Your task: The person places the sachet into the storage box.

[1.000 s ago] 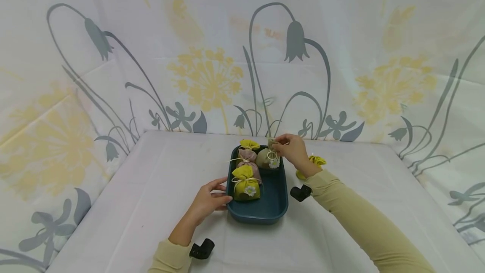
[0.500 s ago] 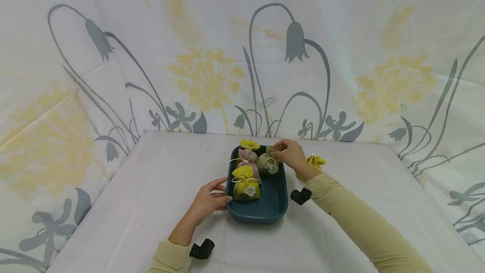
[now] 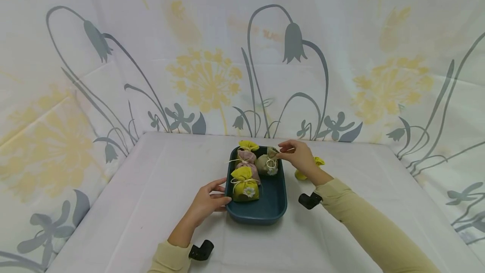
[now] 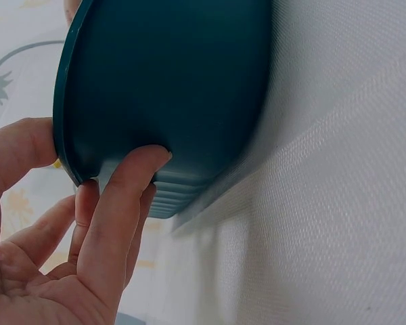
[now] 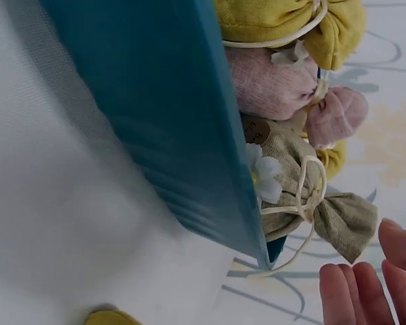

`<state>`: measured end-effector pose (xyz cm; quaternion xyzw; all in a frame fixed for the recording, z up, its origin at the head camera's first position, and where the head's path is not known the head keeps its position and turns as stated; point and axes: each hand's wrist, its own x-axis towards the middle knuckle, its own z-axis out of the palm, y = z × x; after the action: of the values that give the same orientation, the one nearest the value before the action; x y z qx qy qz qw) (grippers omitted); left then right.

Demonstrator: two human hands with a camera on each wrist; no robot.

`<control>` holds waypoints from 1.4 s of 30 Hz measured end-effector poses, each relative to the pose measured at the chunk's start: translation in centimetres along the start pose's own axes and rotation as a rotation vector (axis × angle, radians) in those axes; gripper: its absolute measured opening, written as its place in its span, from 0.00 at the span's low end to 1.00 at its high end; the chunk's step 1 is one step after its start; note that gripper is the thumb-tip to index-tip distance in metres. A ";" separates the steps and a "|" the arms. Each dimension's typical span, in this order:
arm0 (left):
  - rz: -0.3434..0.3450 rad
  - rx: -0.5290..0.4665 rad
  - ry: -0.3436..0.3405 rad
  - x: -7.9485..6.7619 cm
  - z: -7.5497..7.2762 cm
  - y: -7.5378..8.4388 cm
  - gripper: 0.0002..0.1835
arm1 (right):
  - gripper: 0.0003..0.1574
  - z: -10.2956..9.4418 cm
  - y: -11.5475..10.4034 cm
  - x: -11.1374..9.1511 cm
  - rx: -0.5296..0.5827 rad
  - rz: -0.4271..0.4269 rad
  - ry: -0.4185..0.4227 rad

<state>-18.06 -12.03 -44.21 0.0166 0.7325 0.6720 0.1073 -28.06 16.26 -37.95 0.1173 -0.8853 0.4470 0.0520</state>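
Note:
My left hand (image 3: 206,203) grips the left wall of a dark teal rectangular tray (image 3: 272,203), its thumb at the rim and fingertips against the outer side (image 4: 189,81). At the tray's back right sits an olive-grey drawstring pouch (image 3: 266,165) with a white flower and cream cord. Just beside that pouch's gathered top (image 5: 348,223) is my right hand (image 3: 299,157), fingers spread and a small gap between them and the cloth. Along the tray's left side lie a yellow pouch (image 3: 245,189), a pink pouch (image 3: 246,157) and another yellow pouch (image 3: 248,145) at the back.
A further yellow pouch (image 3: 300,175) lies on the white cloth right of the tray, partly hidden by my right forearm. Behind the table (image 3: 159,172) stands a flower-printed curtain (image 3: 204,75). Each wrist carries a small black camera mount (image 3: 310,201).
The right hand has lowered the olive-grey pouch into the tray, released its top and drawn slightly away to the right. The left hand keeps its hold on the tray.

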 end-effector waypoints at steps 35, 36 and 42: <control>0.006 0.009 0.007 0.0 0.0 -0.2 0.34 | 0.19 -4.6 5.2 -6.1 -0.012 -0.066 0.237; 0.006 0.009 0.009 0.0 0.0 -0.2 0.34 | 0.19 -4.6 5.3 -6.2 -0.023 -0.073 0.252; 0.011 0.017 0.016 0.0 0.0 -0.1 0.34 | 0.21 -5.0 6.5 -6.5 -0.077 -0.073 0.314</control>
<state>-18.02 -12.01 -44.30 0.0159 0.7390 0.6664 0.0977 -23.48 25.07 -41.35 0.0759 -0.8780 0.4233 0.2103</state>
